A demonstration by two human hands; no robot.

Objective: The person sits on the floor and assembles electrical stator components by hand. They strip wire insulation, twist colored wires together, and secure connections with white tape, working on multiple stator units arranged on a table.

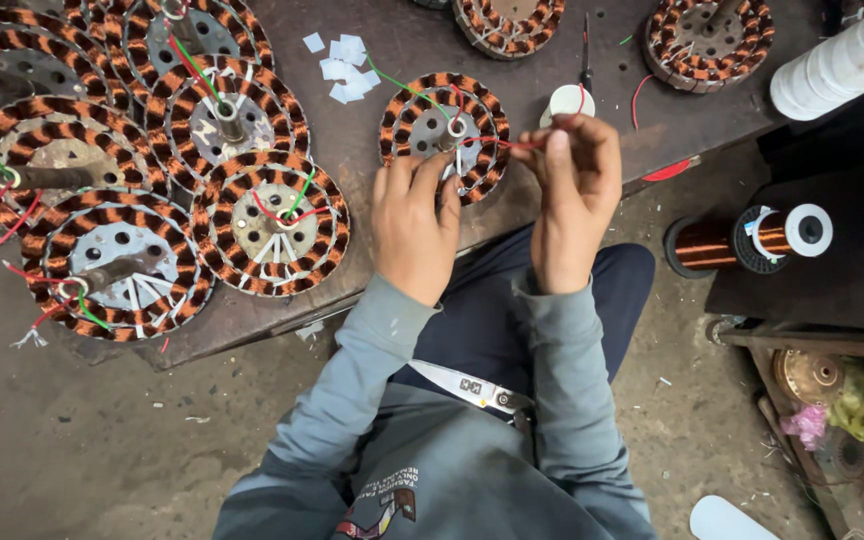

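Head view: a person sits at a dark counter [552, 40] working on a wound motor stator [444, 135], a steel disc ringed with copper coils bound in dark bands. The left hand [414, 225] rests against the stator's near edge, fingers curled onto the coils and steadying it. The right hand [574, 190] is pinched closed on a red lead wire [497, 143] that runs from the stator's centre hub out to the fingertips, just right of the disc.

Judging by how things lie, the winding on this stator looks complete and the work appears to be at the lead-wire stage; a green lead [402, 85] trails off its far side. A group of similar stators [270, 222] lies to the left, already carrying red and green leads, which suggests they are further along. Small white paper slips [344, 70] lie beyond, a spool of copper wire [742, 240] stands to the right, and scissors [472, 387] rest on the person's lap.
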